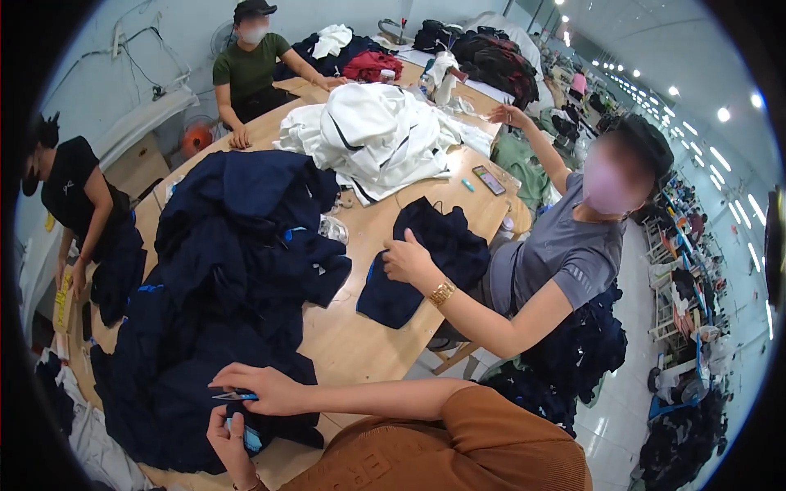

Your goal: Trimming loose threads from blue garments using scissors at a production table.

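Observation:
My right hand (252,388) is closed around small blue-handled thread snips (235,397), their pointed blades facing left. Just below it, my left hand (229,442) grips the edge of a dark navy garment (180,421), beside a light blue patch (252,439). Its fingers are partly hidden, so the exact hold is hard to see. Both hands are over the near end of a large navy garment pile (233,237) on the wooden table (372,348).
A white garment heap (372,135) lies farther back. On the right, a seated co-worker in grey (553,245) has a hand above a navy garment (426,254). Near them lie a phone (489,181) and a blue tool (467,185). Other co-workers stand left (78,188) and far back (254,69).

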Available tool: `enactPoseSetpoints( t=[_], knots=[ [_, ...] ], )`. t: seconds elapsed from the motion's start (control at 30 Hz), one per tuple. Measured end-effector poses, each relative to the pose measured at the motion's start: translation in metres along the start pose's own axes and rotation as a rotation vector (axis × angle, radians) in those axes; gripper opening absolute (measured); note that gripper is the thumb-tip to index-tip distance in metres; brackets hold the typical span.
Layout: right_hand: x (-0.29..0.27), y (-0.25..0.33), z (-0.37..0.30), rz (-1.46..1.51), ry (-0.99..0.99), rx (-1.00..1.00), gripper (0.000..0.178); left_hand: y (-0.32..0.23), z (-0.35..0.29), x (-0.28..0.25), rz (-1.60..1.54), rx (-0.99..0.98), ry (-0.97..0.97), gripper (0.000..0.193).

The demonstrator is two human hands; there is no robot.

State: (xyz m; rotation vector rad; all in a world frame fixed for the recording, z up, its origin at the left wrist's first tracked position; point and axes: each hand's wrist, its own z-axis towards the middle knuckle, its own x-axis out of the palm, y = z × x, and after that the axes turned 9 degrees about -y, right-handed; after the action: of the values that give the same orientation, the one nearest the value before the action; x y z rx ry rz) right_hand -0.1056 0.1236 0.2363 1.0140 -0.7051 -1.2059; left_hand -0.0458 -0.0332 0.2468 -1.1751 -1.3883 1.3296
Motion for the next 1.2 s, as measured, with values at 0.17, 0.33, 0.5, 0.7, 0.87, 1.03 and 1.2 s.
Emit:
enactPoseSetpoints(
  t=[0.17,0.33,0.5,0.7,0.87,1.03,1.2],
  knots=[
    [-0.002,-0.012,0.004,-0.112,0.223,0.035,0.027,-0.008,0.002,-0.015,0.073,0.040,-0.006,0.019],
    [-0.006,-0.013,0.003,-0.153,0.156,0.072,0.020,-0.007,0.002,-0.025,0.102,-0.008,-0.050,0.021],
    [-0.005,-0.016,0.001,-0.169,0.115,0.044,0.019,-0.001,0.003,-0.023,0.105,0.001,-0.049,0.019],
    [-0.008,-0.014,0.003,-0.170,0.123,0.091,0.019,-0.006,0.002,-0.016,0.107,-0.015,-0.040,0.016],
    [-0.011,-0.012,0.004,-0.137,0.113,0.097,0.019,-0.001,0.004,-0.016,0.145,0.020,-0.020,0.015],
    [-0.006,-0.006,0.010,-0.119,0.135,0.107,0.019,-0.004,-0.005,-0.011,0.253,0.010,0.035,0.016],
    [-0.009,0.002,0.031,-0.250,0.284,0.013,0.020,-0.010,-0.008,-0.006,0.315,-0.002,0.006,0.022]
  ],
)
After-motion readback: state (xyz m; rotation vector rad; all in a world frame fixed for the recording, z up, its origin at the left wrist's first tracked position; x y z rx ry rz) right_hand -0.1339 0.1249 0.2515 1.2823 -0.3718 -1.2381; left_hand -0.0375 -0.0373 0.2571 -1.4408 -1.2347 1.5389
